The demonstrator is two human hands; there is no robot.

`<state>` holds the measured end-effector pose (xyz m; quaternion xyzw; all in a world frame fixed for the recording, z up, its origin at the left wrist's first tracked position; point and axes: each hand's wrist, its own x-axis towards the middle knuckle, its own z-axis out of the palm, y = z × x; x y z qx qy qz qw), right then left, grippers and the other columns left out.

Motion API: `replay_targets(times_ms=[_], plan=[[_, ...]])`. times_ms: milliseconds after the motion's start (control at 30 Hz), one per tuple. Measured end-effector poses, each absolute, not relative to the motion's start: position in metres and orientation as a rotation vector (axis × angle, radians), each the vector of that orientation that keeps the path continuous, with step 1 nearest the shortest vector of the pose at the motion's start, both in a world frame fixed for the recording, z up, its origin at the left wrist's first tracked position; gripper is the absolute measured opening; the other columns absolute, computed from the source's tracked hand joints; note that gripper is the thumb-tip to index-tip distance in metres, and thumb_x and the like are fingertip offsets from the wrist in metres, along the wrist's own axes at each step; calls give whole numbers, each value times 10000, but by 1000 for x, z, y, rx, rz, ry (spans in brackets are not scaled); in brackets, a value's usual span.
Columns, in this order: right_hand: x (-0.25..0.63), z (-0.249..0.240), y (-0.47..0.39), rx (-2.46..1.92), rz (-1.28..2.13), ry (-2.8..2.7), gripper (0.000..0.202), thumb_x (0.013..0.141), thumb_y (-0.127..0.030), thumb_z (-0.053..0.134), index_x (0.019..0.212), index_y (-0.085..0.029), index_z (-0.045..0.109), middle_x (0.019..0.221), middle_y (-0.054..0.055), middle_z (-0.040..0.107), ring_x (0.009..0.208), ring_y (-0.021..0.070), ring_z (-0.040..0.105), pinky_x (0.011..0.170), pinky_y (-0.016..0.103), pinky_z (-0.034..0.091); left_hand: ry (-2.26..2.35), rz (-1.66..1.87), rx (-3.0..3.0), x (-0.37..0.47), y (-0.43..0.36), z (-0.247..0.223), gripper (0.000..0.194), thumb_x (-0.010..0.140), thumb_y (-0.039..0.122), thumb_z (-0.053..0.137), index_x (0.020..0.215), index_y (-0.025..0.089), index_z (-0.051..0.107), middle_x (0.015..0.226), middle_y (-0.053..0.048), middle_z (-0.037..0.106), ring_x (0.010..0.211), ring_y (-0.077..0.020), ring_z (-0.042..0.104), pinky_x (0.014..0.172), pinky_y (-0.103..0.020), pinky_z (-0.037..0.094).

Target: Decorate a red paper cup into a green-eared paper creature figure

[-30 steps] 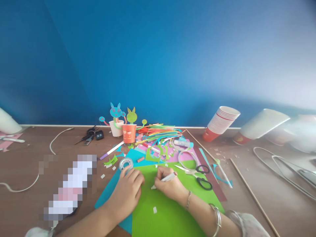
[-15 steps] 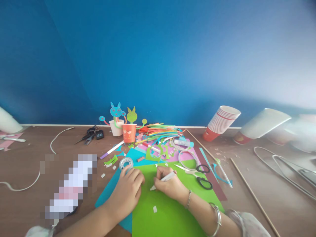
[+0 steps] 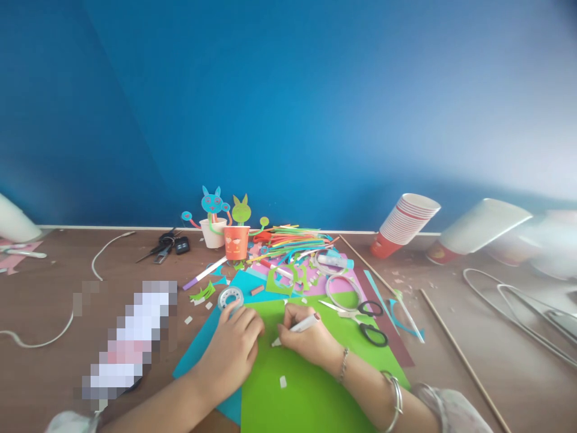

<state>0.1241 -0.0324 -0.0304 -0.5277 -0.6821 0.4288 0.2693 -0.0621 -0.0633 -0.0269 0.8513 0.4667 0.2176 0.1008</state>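
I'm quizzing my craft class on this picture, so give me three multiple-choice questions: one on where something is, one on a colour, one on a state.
1. Where do the scissors lie?
A. On the green paper's right edge, right of the right hand
B. Beside the keys
C. Inside a paper cup

2. What colour is the sheet under both hands?
A. Pink
B. Green
C. White

3. What is the right hand doing?
A. Lying open and empty
B. Holding a white marker with its tip on the paper
C. Gripping the tape roll

Answers:
1 A: the black handles rest at the edge of the green paper.
2 B: the left hand presses flat on green paper.
3 B: the white marker slants down from the closed fingers to the sheet.
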Motion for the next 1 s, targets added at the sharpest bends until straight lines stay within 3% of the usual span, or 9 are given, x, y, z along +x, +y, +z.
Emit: replay_targets(times_ms=[800,1000], plan=[[121,-24,-32,-1475,1141,-1742,221,689,-255,570,552,-221,400,479,-56,431,495,104,381,456,213,294,1383,639,2506,-62,-64,-25,266,774,-27,404,811,214,511,836,2,556,851,-186,537,996,-471,320],[122,-27,-32,-1464,1141,-1742,215,669,-209,557,540,-220,386,468,-56,441,484,100,388,452,209,291,1385,642,2511,-62,-64,-24,264,774,-25,407,810,213,516,831,0,559,848,-189,535,988,-465,330]])
